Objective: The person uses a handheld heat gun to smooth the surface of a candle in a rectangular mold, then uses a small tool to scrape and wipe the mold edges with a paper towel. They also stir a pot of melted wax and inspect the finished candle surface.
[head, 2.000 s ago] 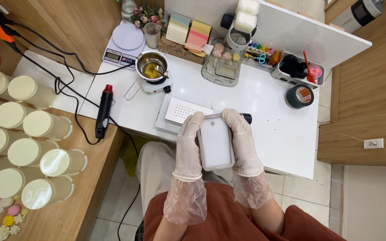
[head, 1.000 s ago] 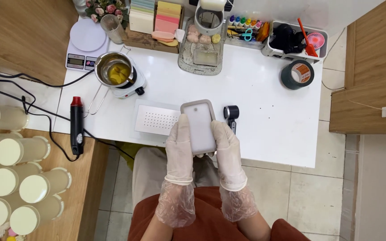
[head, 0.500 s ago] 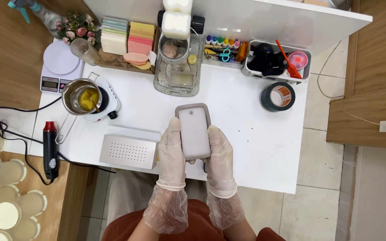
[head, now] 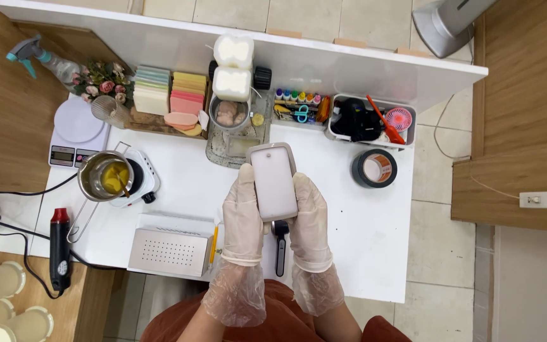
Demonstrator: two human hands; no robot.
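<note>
The pale rounded rectangular mould (head: 273, 182) is held above the white worktop (head: 375, 221), its long axis running near to far. The left hand (head: 243, 212) clasps its left edge and the right hand (head: 309, 215) its right, each grip equally close.

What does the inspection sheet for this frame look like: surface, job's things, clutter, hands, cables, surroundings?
Surface: white table, bare at its right part.
Job's things: grey rectangular mould with a white filling, held above the table.
Clutter: small pot of yellow liquid on a hot plate, perforated metal box, kitchen scale, tape roll, stacked coloured slabs, bin of tools.
Hands: left hand and right hand, both in clear gloves, grip the mould's long sides.
Cables: black cables run at the left by the heat gun.
Surroundings: tiled floor, wooden panels, wall socket.
</note>
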